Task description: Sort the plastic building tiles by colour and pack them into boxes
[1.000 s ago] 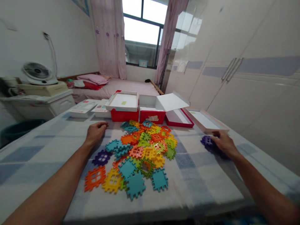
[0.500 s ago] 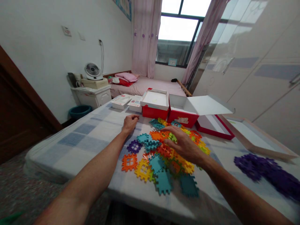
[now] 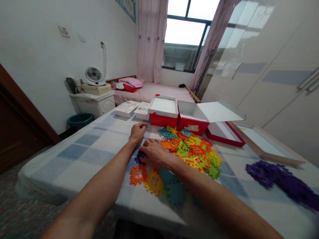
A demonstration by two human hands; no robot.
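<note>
A heap of colourful plastic interlocking tiles (image 3: pixel 191 152) lies in the middle of the table (image 3: pixel 82 156), which has a blue-and-white checked cloth. My right hand (image 3: pixel 155 154) reaches across to the heap's left edge, its fingers curled down on a purple tile (image 3: pixel 139 157) that is mostly hidden beneath it. My left hand (image 3: pixel 138 130) rests loosely closed on the cloth just behind, holding nothing I can see. A separate group of purple tiles (image 3: pixel 279 179) lies at the right of the table.
Open red-and-white boxes (image 3: pixel 184 116) and flat lids stand behind the heap, a shallow tray (image 3: pixel 264 141) at the right. A fan (image 3: pixel 93 75) on a cabinet, a teal bin (image 3: pixel 79 120), a bed and a white wardrobe surround the table.
My right hand left the purple group at the right, crossed over the heap and now presses on the purple tile at its left edge. My left hand stayed put. The view swung left.
</note>
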